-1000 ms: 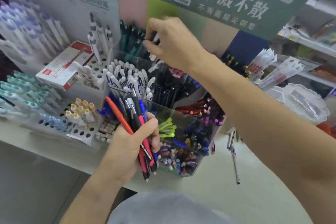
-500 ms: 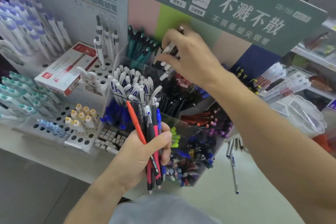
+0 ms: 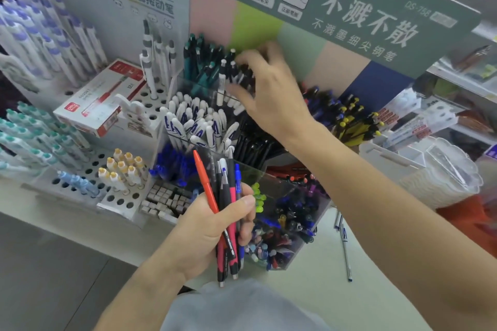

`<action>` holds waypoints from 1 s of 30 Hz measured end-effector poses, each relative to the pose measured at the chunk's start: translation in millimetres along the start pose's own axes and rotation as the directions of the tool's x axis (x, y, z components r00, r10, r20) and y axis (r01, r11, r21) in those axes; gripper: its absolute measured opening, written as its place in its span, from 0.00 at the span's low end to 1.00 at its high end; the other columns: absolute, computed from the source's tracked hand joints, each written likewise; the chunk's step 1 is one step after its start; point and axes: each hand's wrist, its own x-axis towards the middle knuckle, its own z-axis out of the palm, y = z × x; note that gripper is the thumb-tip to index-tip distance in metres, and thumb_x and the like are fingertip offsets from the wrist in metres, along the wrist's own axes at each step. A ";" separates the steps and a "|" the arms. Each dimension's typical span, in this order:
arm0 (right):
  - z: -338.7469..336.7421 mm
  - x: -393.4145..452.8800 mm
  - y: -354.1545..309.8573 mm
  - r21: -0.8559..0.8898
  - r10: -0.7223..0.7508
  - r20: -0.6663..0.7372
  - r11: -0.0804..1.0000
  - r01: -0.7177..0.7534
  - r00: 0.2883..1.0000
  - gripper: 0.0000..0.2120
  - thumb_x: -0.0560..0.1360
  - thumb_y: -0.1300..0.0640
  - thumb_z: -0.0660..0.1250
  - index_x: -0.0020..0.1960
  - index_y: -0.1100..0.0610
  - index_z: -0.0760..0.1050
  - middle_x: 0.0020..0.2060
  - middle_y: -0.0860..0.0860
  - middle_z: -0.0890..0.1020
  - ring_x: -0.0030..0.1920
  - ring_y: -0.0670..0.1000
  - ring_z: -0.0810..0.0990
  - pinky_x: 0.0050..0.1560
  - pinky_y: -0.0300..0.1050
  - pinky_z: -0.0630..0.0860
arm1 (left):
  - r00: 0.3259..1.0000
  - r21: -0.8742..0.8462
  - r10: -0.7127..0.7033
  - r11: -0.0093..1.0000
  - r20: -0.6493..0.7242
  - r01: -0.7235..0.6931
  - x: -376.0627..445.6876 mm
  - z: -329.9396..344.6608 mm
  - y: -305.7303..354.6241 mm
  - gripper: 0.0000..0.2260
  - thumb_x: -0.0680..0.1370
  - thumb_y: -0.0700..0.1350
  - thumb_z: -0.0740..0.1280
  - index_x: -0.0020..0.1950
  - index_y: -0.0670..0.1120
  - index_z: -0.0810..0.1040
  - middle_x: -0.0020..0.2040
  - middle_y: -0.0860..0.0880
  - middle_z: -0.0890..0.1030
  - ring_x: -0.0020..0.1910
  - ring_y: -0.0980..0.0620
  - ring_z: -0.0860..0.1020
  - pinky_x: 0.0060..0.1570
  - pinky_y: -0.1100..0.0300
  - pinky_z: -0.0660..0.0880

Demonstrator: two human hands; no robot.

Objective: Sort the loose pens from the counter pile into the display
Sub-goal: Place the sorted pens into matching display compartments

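My left hand [image 3: 212, 231] grips a bundle of pens [image 3: 228, 196], red, black and blue, upright in front of the clear tiered display [image 3: 271, 183]. My right hand [image 3: 271, 91] reaches over the display to a back compartment of black-and-white pens [image 3: 228, 72]. Its fingers lie among their tops. The hand is blurred, and whether it holds a pen is unclear. Two or three loose pens [image 3: 345, 252] lie on the counter [image 3: 336, 309] to the right of the display.
A white peg-hole rack [image 3: 118, 196] with capped pens stands on the left, a red-and-white pen box [image 3: 99, 99] lying on it. Behind the display rises a green sign [image 3: 349, 8]. Clear plastic containers [image 3: 454, 169] sit at the right.
My right hand has dropped lower and to the left, into the black-and-white pens. The white-capped pen it pinched no longer stands out. My left hand keeps its bundle steady.
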 end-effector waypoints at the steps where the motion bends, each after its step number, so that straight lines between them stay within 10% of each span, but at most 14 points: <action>1: -1.5 3.9 -1.5 0.063 0.011 -0.003 0.998 -0.011 1.000 0.23 0.76 0.51 0.74 0.64 0.63 0.75 0.58 0.60 0.76 0.51 0.58 0.79 0.54 0.47 0.75 | 1.000 0.002 -0.007 1.000 0.001 0.007 -0.1 2.3 -0.3 0.10 0.73 0.43 0.72 0.52 0.44 0.79 0.37 0.43 0.75 0.30 0.48 0.72 0.31 0.57 0.73; 8: -42.0 -63.0 -29.6 0.227 -0.052 -0.135 0.970 0.082 0.989 0.10 0.80 0.56 0.68 0.57 0.61 0.77 0.47 0.52 0.76 0.38 0.46 0.74 0.42 0.37 0.73 | 0.999 0.013 -0.003 1.000 0.053 0.002 -5.4 5.8 -9.8 0.25 0.70 0.51 0.78 0.60 0.40 0.75 0.38 0.40 0.76 0.33 0.44 0.75 0.36 0.54 0.75; 13: -56.2 -130.5 -12.0 0.293 0.147 0.513 0.896 -0.333 0.846 0.20 0.79 0.42 0.65 0.70 0.45 0.73 0.51 0.40 0.74 0.48 0.44 0.77 0.45 0.36 0.72 | 0.972 0.027 -0.092 0.996 0.216 0.088 -12.8 13.4 -21.5 0.08 0.73 0.42 0.73 0.49 0.40 0.80 0.38 0.39 0.78 0.36 0.43 0.77 0.41 0.51 0.76; 16: -61.7 -148.1 0.0 0.377 0.155 0.657 0.780 -0.499 0.738 0.10 0.81 0.48 0.67 0.62 0.45 0.77 0.47 0.43 0.82 0.43 0.47 0.82 0.45 0.47 0.80 | 0.945 0.018 -0.158 0.987 0.285 0.160 -15.9 22.3 -27.8 0.09 0.70 0.36 0.69 0.49 0.39 0.81 0.40 0.37 0.79 0.38 0.41 0.78 0.42 0.51 0.78; 24: -82.9 -189.8 9.4 0.501 0.223 0.655 0.588 -0.635 0.722 0.14 0.79 0.54 0.70 0.63 0.44 0.79 0.43 0.53 0.86 0.42 0.55 0.85 0.50 0.54 0.81 | 0.910 -0.081 -0.217 0.962 0.353 0.261 -23.5 41.7 -43.7 0.16 0.75 0.35 0.68 0.62 0.35 0.77 0.53 0.38 0.79 0.48 0.42 0.81 0.53 0.40 0.78; 30: -85.3 -221.2 5.2 0.439 0.401 0.465 0.670 -0.599 0.789 0.12 0.73 0.51 0.76 0.54 0.40 0.81 0.45 0.41 0.84 0.45 0.43 0.82 0.48 0.30 0.72 | 0.903 -0.085 -0.273 0.945 0.333 0.317 -29.0 47.1 -54.8 0.21 0.70 0.32 0.66 0.62 0.31 0.75 0.53 0.35 0.77 0.49 0.39 0.78 0.54 0.38 0.76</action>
